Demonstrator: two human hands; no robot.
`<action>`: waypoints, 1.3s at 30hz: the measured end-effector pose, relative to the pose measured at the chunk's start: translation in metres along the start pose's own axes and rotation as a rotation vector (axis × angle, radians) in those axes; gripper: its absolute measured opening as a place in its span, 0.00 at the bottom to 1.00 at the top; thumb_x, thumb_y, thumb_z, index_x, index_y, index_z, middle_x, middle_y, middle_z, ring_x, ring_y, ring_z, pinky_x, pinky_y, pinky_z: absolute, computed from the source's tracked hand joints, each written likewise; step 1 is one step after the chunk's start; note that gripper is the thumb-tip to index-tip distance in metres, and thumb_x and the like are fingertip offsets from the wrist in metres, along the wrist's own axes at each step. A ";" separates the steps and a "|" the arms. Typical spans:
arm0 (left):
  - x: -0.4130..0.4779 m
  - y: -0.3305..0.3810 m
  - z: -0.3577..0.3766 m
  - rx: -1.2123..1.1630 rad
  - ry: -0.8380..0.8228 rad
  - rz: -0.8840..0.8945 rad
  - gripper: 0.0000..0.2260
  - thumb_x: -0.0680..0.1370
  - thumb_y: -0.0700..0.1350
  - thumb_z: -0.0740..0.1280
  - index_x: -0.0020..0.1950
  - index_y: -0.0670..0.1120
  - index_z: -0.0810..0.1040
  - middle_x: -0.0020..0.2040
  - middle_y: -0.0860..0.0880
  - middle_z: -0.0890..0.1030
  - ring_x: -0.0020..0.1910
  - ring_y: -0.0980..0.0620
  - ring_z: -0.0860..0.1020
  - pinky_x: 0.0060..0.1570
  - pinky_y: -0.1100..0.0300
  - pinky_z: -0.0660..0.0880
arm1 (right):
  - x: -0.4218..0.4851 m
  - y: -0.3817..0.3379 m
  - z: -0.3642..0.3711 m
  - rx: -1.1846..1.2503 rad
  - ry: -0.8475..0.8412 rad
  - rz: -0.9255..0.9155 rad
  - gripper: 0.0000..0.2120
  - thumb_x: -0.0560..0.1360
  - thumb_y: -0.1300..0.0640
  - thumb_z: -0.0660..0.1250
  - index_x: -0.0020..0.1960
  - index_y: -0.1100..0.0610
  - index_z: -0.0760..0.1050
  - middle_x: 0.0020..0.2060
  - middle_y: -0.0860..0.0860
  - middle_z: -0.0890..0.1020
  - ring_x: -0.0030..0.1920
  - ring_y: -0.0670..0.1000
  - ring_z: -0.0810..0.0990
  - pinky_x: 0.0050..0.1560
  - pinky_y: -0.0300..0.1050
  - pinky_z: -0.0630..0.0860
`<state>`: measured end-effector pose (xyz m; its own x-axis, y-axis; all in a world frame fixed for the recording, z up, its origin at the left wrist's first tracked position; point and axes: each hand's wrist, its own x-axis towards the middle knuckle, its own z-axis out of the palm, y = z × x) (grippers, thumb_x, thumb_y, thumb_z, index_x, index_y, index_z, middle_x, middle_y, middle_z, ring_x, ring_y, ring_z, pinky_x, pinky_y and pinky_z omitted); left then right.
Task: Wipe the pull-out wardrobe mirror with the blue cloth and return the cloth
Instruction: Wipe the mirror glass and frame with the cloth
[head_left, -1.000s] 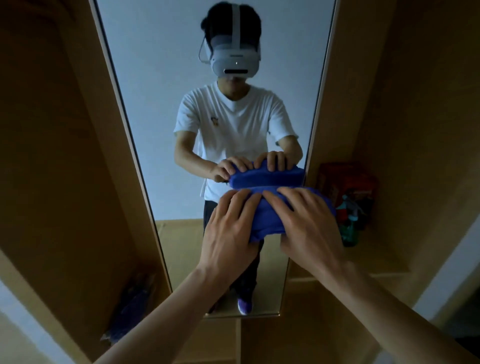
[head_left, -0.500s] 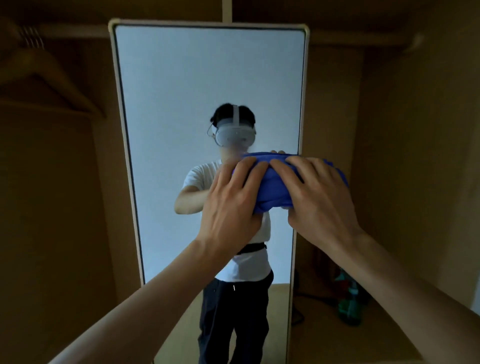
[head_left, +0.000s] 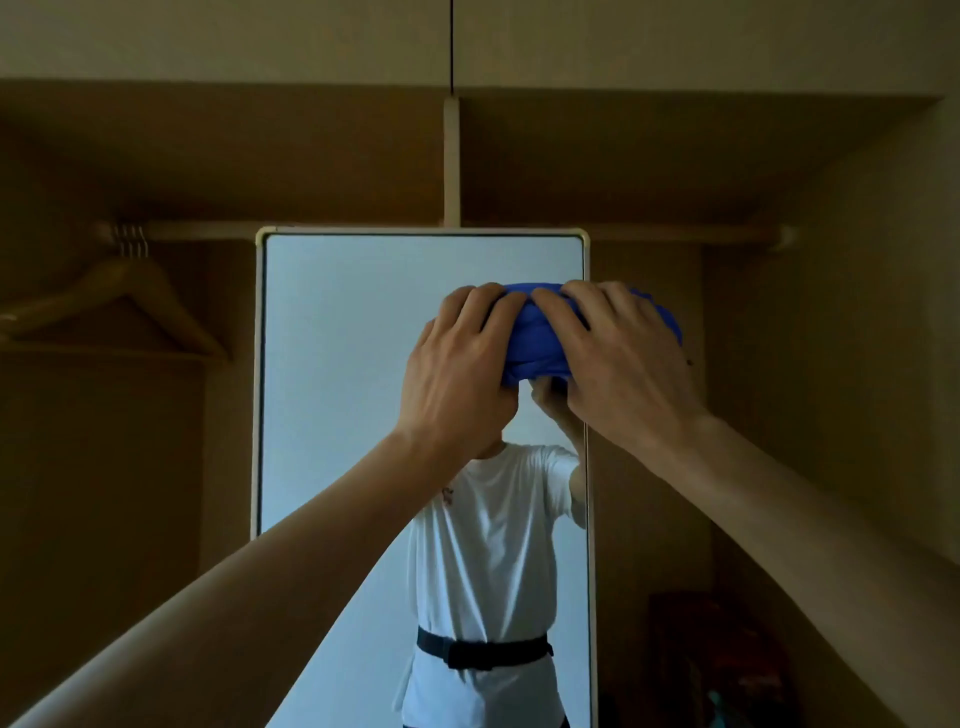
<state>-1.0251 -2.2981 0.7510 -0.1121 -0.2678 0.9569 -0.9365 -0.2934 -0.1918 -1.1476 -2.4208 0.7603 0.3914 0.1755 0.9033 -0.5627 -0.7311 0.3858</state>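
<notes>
Wooden hangers (head_left: 130, 306) hung from the rail at the far left of the open wardrobe, well apart from the work. Next to them stood the mirror (head_left: 363, 364), upright in its pale frame. High on the glass, near its right edge, the blue cloth (head_left: 540, 338) sat bunched against the surface. The left hand (head_left: 462, 374) curled over the cloth's left half, fingers hooked over its top. Just beside it, the right hand (head_left: 618, 364) gripped the right half the same way, with cloth poking out past it toward the frame. To my eye the wiping was in full swing, with the strip of glass above the cloth not yet reached. It looked wise to press evenly with both palms, keep the bundle flat so no fold streaked, and overlap each pass up to the top corners.
</notes>
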 end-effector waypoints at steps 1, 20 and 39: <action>0.007 -0.001 0.001 0.010 0.010 -0.008 0.29 0.69 0.40 0.73 0.70 0.43 0.74 0.68 0.46 0.76 0.68 0.43 0.72 0.59 0.49 0.77 | 0.007 0.003 0.000 -0.010 0.008 0.002 0.31 0.71 0.55 0.71 0.73 0.58 0.67 0.64 0.59 0.76 0.60 0.61 0.75 0.61 0.57 0.74; 0.078 0.004 0.024 0.191 0.015 -0.061 0.24 0.72 0.53 0.69 0.66 0.45 0.73 0.61 0.48 0.76 0.63 0.46 0.73 0.58 0.53 0.72 | 0.062 0.034 0.012 0.044 0.044 0.019 0.28 0.71 0.60 0.69 0.71 0.56 0.70 0.65 0.55 0.77 0.64 0.58 0.75 0.64 0.56 0.69; 0.038 0.007 0.032 0.066 0.022 -0.059 0.23 0.73 0.51 0.66 0.66 0.43 0.77 0.61 0.46 0.80 0.63 0.44 0.75 0.63 0.52 0.72 | 0.026 0.018 0.031 0.147 0.050 0.104 0.33 0.66 0.58 0.72 0.70 0.55 0.71 0.63 0.53 0.78 0.65 0.57 0.74 0.65 0.56 0.68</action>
<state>-1.0257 -2.3396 0.7794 -0.0654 -0.2279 0.9715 -0.9180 -0.3678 -0.1481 -1.1247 -2.4500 0.7853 0.2979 0.1234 0.9466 -0.4847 -0.8348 0.2613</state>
